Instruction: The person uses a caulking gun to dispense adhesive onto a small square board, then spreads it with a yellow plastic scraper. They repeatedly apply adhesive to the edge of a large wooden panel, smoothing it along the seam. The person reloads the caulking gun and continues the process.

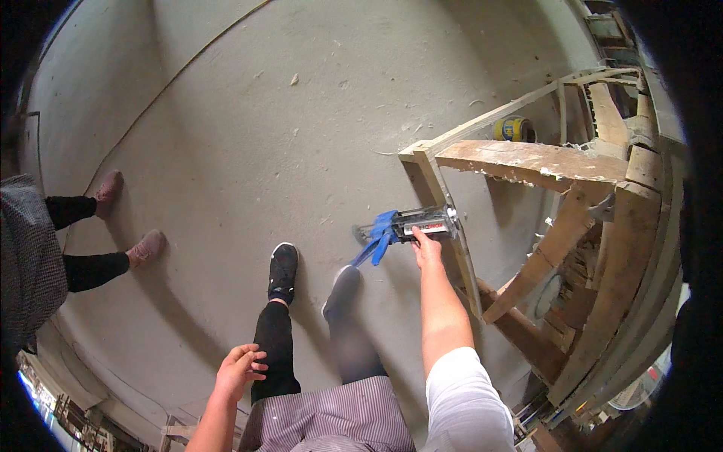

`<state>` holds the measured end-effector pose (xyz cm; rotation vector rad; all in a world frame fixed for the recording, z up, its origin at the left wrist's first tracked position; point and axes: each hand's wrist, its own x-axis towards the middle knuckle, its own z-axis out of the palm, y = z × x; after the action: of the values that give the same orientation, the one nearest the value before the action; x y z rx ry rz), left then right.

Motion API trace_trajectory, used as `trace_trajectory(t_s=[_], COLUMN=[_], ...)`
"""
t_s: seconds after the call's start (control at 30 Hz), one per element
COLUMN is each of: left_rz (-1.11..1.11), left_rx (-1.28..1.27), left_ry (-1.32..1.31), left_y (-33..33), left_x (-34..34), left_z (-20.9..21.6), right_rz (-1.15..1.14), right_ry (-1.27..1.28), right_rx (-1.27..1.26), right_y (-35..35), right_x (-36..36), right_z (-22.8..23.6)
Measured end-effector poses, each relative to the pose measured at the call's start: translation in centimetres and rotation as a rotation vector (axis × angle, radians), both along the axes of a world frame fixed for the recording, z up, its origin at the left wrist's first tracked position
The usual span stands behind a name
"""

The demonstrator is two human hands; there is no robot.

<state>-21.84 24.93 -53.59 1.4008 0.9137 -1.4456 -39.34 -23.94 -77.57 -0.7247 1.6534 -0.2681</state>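
My right hand (426, 247) reaches forward and grips a caulking gun (407, 224) by its barrel. The gun has a blue handle and trigger, and a dark tube with a pale label. Its front end is close to the upright leg of a wooden frame (465, 260); whether they touch I cannot tell. Down at the left, my left hand (241, 366) hangs beside my leg, holding nothing, its fingers loosely bent and apart.
Rough wooden boards (538, 160) of the frame fill the right side, with a yellow can (514, 129) on the floor behind. Another person's shoes (147, 248) stand at the left. A thin cable (175, 77) crosses the concrete floor (248, 143). A fan (636, 390) shows at the lower right.
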Motion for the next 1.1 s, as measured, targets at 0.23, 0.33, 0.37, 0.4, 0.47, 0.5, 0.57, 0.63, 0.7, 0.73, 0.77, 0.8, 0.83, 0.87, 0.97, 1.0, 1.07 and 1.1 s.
trace_trajectory(t_s=[0.23,0.33,0.37,0.4,0.47,0.5,0.57,0.63,0.7,0.73,0.77,0.8,0.83,0.87,0.97,1.0,1.07,1.1], left_rz=[-0.003,-0.023,0.001,0.003,-0.012,-0.016,-0.023,-0.041,0.016,0.055,0.106,0.158,0.179,0.203,0.195,0.168,0.142,0.167], left_rx=[-0.037,-0.017,-0.110,-0.175,-0.327,-0.423,-0.607,-0.790,-0.946,-0.967,-0.992,-1.013,-1.027,-1.038,-1.015,-1.008,-1.021,-1.021], left_ry=[-0.045,-0.169,-0.221,-0.264,-0.333,-0.351,-0.398,-0.372,-0.359,-0.371,-0.383,-0.391,-0.344,-0.295,-0.309,-0.348,-0.395,-0.367], left_y=[-2.0,-4.9,-6.4,-7.9,-11.3,-13.6,-17.9,-22.8,-27.1,-29.3,-31.4,-32.8,-34.0,-35.0,-36.3,-36.5,-36.7,-36.6], left_x=[-0.2,0.9,1.6,2.6,4.9,5.8,7.4,8.5,8.8,8.9,8.7,8.6,9.0,9.3,9.3,9.2,9.0,8.9], left_z=[0.8,2.8,3.8,5.2,8.7,10.5,14.4,17.8,20.8,21.9,22.9,23.8,24.7,25.2,26.7,27.0,27.1,27.0], right_rz=[0.009,0.109,0.170,0.150,0.149,0.170,0.195,0.168,0.378,0.499,0.612,0.615,0.610,0.605,0.535,0.493,0.629,0.742], right_ry=[0.249,0.228,0.222,0.142,0.029,-0.005,-0.156,-0.301,-0.289,-0.299,-0.231,-0.304,-0.290,-0.356,-0.525,-0.583,-0.230,-0.013], right_rx=[0.019,-0.037,-0.038,-0.027,-0.028,-0.037,0.032,0.158,0.171,0.181,0.235,0.285,0.361,0.258,-0.154,-0.341,-0.815,-0.950], right_y=[-1.4,-0.1,0.3,1.0,2.6,3.3,4.9,7.4,10.4,11.7,12.6,13.3,13.7,13.6,11.0,9.2,5.1,3.4], right_x=[-0.3,-0.8,-0.8,-1.0,-0.7,-0.4,-0.2,-0.5,-1.3,-1.7,-2.1,-2.4,-2.5,-2.5,-1.8,-1.1,0.5,0.7], right_z=[-1.7,-0.5,0.5,1.8,5.1,7.1,12.2,18.6,25.8,29.6,33.3,37.2,41.0,44.5,53.9,56.0,58.5,59.4])
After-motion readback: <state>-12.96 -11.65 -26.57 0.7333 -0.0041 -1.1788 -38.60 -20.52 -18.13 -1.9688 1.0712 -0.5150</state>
